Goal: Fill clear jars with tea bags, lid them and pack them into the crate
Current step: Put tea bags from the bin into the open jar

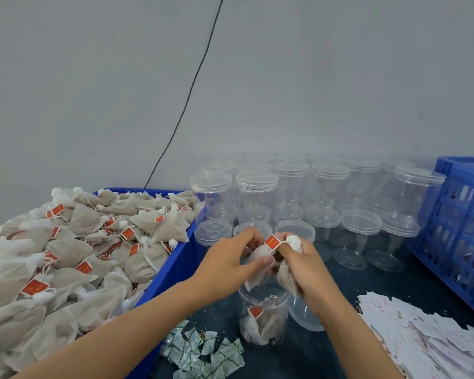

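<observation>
Left hand [230,258] curled, thumb and fingertips pinching a tea bag [259,265] directly above the open jar [263,315]. Right hand [303,265] curled too, gripping what looks like a second tea bag [285,272], its white knotted top poking out past the knuckles; hard to separate the two bags where they overlap. Red tag [272,242] caught between the two hands. A few bags already down inside the jar. Heaped tea bags in the blue bin [173,258] at left, lidded empty jars [298,187] behind, blue crate [460,228] at right.
</observation>
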A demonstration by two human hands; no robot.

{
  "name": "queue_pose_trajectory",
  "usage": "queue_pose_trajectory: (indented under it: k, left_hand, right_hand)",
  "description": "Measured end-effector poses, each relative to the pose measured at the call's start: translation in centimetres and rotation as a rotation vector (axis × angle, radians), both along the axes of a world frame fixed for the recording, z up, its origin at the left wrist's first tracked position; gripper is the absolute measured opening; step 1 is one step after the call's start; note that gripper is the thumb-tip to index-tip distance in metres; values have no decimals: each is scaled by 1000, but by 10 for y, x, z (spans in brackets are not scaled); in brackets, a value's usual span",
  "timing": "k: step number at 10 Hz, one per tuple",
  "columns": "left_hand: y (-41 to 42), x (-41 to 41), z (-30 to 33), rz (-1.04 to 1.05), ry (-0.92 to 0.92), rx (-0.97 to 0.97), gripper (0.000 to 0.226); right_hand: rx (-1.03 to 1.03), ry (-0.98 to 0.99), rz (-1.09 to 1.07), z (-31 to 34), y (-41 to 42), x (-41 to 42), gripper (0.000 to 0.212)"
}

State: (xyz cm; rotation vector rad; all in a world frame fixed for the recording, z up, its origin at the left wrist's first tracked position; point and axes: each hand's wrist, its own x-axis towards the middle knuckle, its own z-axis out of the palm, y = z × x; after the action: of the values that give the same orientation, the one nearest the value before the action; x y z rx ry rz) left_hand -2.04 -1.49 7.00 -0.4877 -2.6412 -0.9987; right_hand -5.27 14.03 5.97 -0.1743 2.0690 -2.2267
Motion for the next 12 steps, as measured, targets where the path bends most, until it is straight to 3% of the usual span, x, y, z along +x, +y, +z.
queue_pose_trajectory:
  k: [2,3,5,6,7,8,9,10,11,12]
  left_hand:
    - [-4,-7,-1,53,26,-125,20]
    - [3,-9,-3,27,113,-284,16]
    - [8,-7,-8,-84,197,-530,20]
    - [4,-5,-8,-157,138,-686,30]
    - [4,-5,-5,-207,27,-824,37]
    - [5,-9,-5,-226,7,-829,36]
    - [1,-7,-5,-173,100,-694,26]
    - [-5,-5,-1,-52,167,-292,20]
    - [-5,-2,4,-53,124,93,23]
    - [-1,-1,3,-84,71,23,44]
  right_hand:
    - [-111,25,-94,6,14,-11,12]
    - [-80,42,-146,12,20,-16,28]
    - [164,51,-184,18,22,-10,33]
    - [277,80,-142,13,23,-15,40]
    - [222,116,-145,6,24,-17,36]
    - [194,95,-185,11,20,-11,32]
    - [173,183,-207,8,21,-12,24]
    - [138,307,-210,10,23,-8,28]
    - [178,368,-135,9,19,-6,9]
    - [177,348,-69,6,11,-5,4]
